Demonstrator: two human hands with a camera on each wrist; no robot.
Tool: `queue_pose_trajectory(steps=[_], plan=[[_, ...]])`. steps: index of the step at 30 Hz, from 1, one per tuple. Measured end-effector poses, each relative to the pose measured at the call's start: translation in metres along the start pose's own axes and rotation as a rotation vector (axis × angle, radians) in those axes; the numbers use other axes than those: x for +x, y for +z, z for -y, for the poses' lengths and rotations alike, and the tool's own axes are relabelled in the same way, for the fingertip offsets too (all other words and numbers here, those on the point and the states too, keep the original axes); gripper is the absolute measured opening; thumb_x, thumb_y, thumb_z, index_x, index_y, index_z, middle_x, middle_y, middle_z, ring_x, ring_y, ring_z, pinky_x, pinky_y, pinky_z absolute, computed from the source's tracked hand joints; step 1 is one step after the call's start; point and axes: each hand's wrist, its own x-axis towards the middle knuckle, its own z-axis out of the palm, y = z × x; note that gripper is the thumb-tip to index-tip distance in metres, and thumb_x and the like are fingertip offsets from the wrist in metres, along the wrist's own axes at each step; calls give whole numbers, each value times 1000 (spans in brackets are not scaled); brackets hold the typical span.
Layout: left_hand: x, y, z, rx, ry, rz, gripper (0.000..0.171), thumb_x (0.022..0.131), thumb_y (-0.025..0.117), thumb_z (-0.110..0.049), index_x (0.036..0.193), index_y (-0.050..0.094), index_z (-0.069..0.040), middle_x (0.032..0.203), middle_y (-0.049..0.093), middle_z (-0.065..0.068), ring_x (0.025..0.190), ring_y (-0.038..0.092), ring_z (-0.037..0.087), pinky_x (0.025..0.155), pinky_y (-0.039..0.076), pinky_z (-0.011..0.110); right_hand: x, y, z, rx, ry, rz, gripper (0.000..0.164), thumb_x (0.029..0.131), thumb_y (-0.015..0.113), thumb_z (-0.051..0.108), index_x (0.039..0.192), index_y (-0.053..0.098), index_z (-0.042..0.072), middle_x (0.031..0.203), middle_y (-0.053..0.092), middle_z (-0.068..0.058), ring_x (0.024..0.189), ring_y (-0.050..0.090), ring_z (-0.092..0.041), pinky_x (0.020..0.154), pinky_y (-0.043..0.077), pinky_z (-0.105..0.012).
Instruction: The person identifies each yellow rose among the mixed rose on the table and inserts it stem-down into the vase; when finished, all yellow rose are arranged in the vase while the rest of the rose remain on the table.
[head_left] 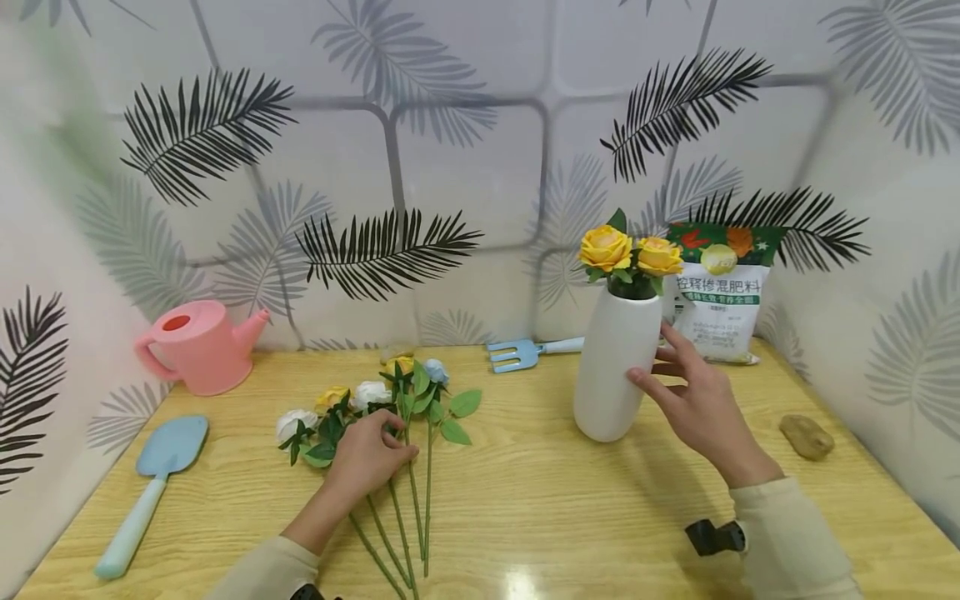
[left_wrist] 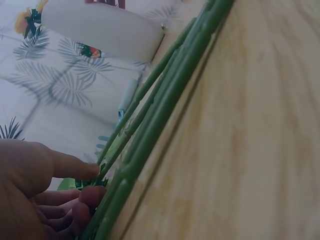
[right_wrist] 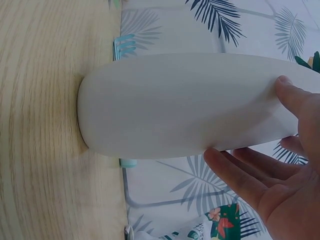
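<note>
While my right hand grips the vase, thumb and fingers set about its side, my left hand bends over the stems well to the vase's left. Its thumb and fingertips stand around a stem there; whether they pinch it or merely touch it, I cannot tell.

I judge the step in hand to be picking out one of the flowers for the vase, the right hand serving as brace. As I read it, the next move calls for one stem pinched alone, drawn free of its neighbours and brought foot first over the vase's mouth; tangled leaves could drag a second one along.

The vase stands on the table and holds two yellow roses, blooms just above its rim. Left of it lie the flowers, white, yellow and blue. Just behind it on the left is a fork; behind it on the right stands a bag, contents hidden. A stone lies to the vase's right. Far to its left stands a can, contents not visible to me, and a trowel lies nearer my side.
</note>
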Motion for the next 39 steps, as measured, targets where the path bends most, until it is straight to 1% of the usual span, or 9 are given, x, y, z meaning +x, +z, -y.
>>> queue_pose_trajectory(steps=[4, 7, 9, 16, 22, 26, 33, 37, 39], plan=[[-1, 0, -3, 18, -3, -10, 33, 86, 79, -14, 114, 67, -1, 80, 74, 5, 65, 66, 14, 59, 53, 33, 1, 0, 1, 6, 3, 7, 78, 100, 64, 33, 161, 21, 9, 140, 55, -33, 119, 63, -47, 91, 55, -59], [-2, -1, -4, -1, -11, -21, 32, 86, 79, -12, 113, 67, -1, 81, 73, 6, 65, 65, 15, 59, 53, 33, 1, 0, 1, 12, -3, 6, 78, 100, 64, 33, 161, 21, 9, 139, 55, -33, 118, 63, -47, 91, 55, -59], [-2, -1, -3, -34, -22, -26, 31, 86, 78, -10, 113, 67, -1, 82, 73, 7, 64, 65, 14, 58, 53, 32, 1, 0, 0, 14, -6, 5, 78, 100, 64, 33, 161, 22, 9, 139, 55, -33, 118, 63, -47, 91, 55, -59], [-1, -3, -1, -250, -80, -37, 29, 88, 73, -3, 115, 61, 2, 80, 72, 13, 49, 62, 19, 52, 50, 31, 0, 1, 0, 17, -9, 4, 78, 100, 64, 33, 161, 22, 9, 139, 55, -32, 118, 63, -47, 90, 55, -59], [-3, -8, -6, -319, -94, -36, 29, 89, 69, -1, 117, 59, 3, 81, 71, 15, 51, 60, 20, 51, 47, 31, -1, 2, 0, 19, -9, 3, 78, 100, 64, 33, 161, 23, 8, 140, 55, -32, 118, 63, -47, 91, 55, -59], [-4, -11, -9, -340, -97, -61, 30, 89, 69, 0, 117, 60, 1, 81, 70, 13, 54, 63, 22, 51, 49, 31, -2, 1, 0, 17, -16, -1, 77, 100, 64, 32, 160, 23, 7, 139, 56, -31, 117, 64, -45, 90, 55, -58], [-3, -16, -21, -440, -42, -115, 28, 89, 71, -1, 116, 61, -1, 84, 70, 14, 60, 66, 24, 54, 53, 33, 1, -2, -1, 16, -35, 3, 78, 100, 64, 32, 160, 23, 5, 138, 56, -33, 117, 64, -46, 89, 56, -58], [-3, -14, -30, -529, 32, -155, 26, 91, 70, 0, 116, 61, -2, 89, 68, 15, 60, 64, 17, 55, 53, 32, 1, -2, -1, 16, -29, 8, 78, 100, 64, 33, 160, 22, 5, 138, 56, -33, 117, 64, -46, 89, 56, -58], [-3, -14, -36, -568, 92, -175, 25, 92, 69, 2, 116, 61, -1, 91, 67, 17, 61, 63, 16, 54, 53, 30, 1, -2, -2, 16, -28, 8, 78, 100, 64, 33, 160, 23, 5, 138, 56, -33, 117, 64, -46, 89, 56, -58]])
